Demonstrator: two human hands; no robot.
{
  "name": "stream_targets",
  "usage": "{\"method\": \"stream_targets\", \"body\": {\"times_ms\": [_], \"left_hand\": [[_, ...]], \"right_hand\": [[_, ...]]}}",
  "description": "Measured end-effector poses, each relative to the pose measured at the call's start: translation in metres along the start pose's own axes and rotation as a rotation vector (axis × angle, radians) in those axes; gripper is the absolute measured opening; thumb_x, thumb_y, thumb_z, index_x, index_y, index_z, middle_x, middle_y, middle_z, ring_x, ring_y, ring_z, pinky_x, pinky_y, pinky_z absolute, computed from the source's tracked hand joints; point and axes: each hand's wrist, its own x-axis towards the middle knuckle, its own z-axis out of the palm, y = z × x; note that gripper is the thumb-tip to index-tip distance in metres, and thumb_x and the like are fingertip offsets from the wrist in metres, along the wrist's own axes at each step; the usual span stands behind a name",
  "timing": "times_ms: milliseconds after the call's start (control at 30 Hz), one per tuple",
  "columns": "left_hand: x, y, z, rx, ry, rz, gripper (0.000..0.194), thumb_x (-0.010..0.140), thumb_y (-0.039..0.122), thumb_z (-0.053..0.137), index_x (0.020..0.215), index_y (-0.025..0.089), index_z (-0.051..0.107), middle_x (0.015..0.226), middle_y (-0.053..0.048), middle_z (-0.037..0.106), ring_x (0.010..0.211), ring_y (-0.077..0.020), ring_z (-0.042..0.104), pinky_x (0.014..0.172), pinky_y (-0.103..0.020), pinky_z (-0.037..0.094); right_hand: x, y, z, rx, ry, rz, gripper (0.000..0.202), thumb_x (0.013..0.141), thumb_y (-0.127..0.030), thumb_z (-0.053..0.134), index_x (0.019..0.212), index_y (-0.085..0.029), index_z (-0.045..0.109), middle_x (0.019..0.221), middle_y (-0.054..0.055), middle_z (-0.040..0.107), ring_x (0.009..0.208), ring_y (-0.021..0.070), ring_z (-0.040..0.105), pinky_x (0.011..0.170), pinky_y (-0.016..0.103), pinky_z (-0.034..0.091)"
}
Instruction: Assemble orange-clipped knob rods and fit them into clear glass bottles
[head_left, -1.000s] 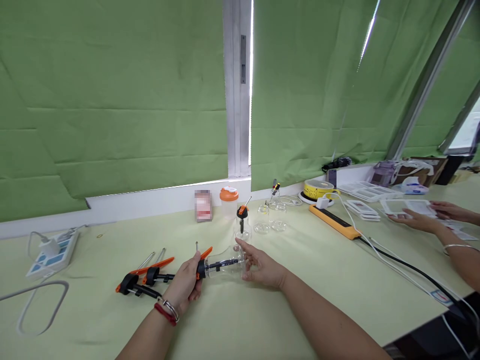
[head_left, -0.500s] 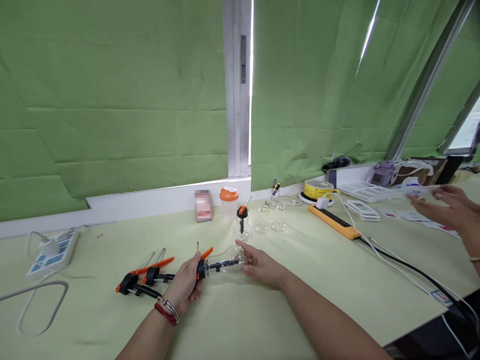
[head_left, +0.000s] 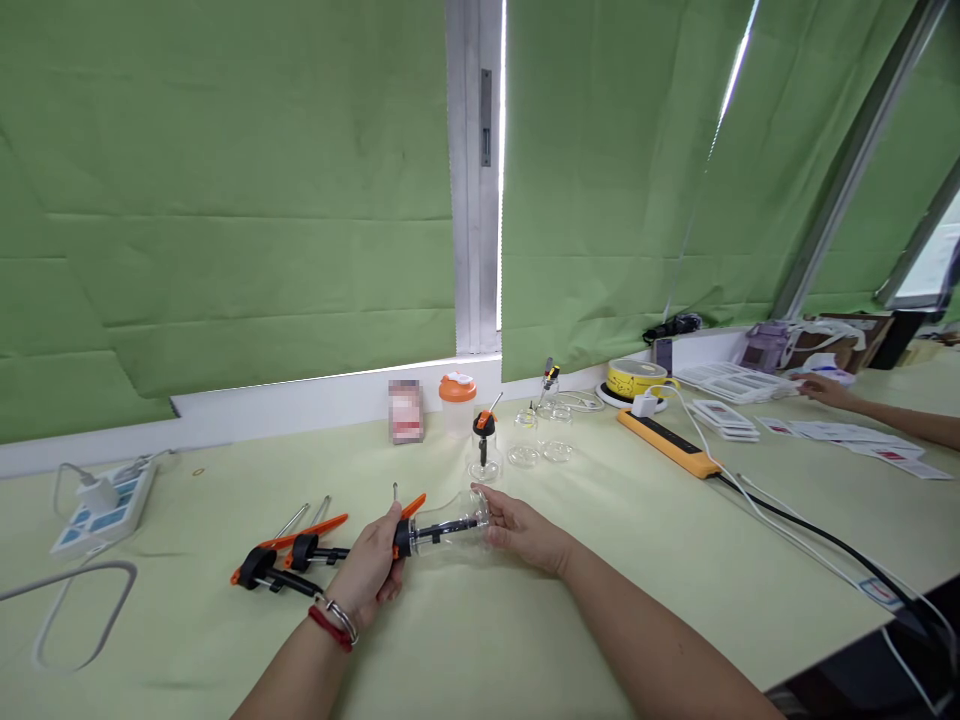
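My left hand point(head_left: 369, 570) is closed round the black-and-orange dispenser lid point(head_left: 403, 538), whose orange lever sticks up past the fingers. This lid sits at the neck of a clear glass bottle point(head_left: 454, 515), which lies on its side with a black tube inside. At the bottle's base, my right hand point(head_left: 525, 530) grips the glass with its fingers. Left of my left hand lie two more lids, a black-and-orange one point(head_left: 259, 568) and another point(head_left: 304, 552), with orange levers and metal spouts. Behind the bottle stands an upright glass bottle with its lid fitted point(head_left: 484, 445).
Several glass pieces point(head_left: 525, 455) stand behind on the right, beside an orange-lidded cup point(head_left: 457, 400). An orange power strip point(head_left: 667, 445) and cables cross the right side. A white power strip point(head_left: 112, 505) lies left. A co-worker's hand point(head_left: 825, 390) reaches toward a white tray point(head_left: 735, 382).
The co-worker's hands have moved at the far right; one now rests by the white tray. My hands and the bottle have hardly moved.
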Motion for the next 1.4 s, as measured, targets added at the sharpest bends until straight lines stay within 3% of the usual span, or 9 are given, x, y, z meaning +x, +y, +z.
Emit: {"method": "stream_targets", "body": {"times_ms": [200,667,1100,1400], "left_hand": [[0.002,-0.001,-0.001,-0.013,0.002,-0.001,0.052,0.076,0.072,0.035,0.06,0.023,0.04,0.029,0.008,0.04,0.023,-0.0073,0.025,0.033,-0.022,0.021],[0.0,0.001,0.001,0.0,0.008,-0.006,0.054,0.078,0.071,0.033,0.056,0.022,0.039,0.028,0.007,0.038,0.023,-0.007,0.023,0.033,-0.022,0.021],[-0.002,0.003,0.003,0.056,0.026,0.024,0.049,0.082,0.067,0.03,0.06,0.023,0.038,0.031,0.008,0.037,0.024,-0.0078,0.025,0.033,-0.022,0.022],[0.002,-0.001,0.001,0.033,0.015,0.053,0.048,0.081,0.067,0.032,0.061,0.024,0.038,0.031,0.007,0.039,0.025,-0.0085,0.026,0.032,-0.022,0.023]], "right_hand": [[-0.003,-0.005,-0.002,-0.144,0.033,-0.066,0.094,0.068,-0.045,0.074,0.144,-0.029,0.021,0.135,0.013,0.037,0.104,0.0201,0.044,0.083,0.035,0.042],[-0.003,-0.011,0.001,-0.157,0.049,-0.065,0.082,0.072,-0.046,0.07,0.14,-0.024,0.031,0.123,0.012,0.045,0.097,0.0176,0.047,0.085,0.035,0.04],[-0.001,-0.004,0.001,-0.039,0.049,-0.02,0.073,0.073,-0.045,0.07,0.136,-0.031,0.036,0.118,0.007,0.046,0.073,0.0098,0.045,0.072,0.03,0.042],[-0.002,-0.003,-0.001,-0.051,0.056,0.0,0.071,0.074,-0.045,0.068,0.137,-0.032,0.036,0.119,0.006,0.045,0.072,0.0092,0.046,0.071,0.03,0.043]]}}
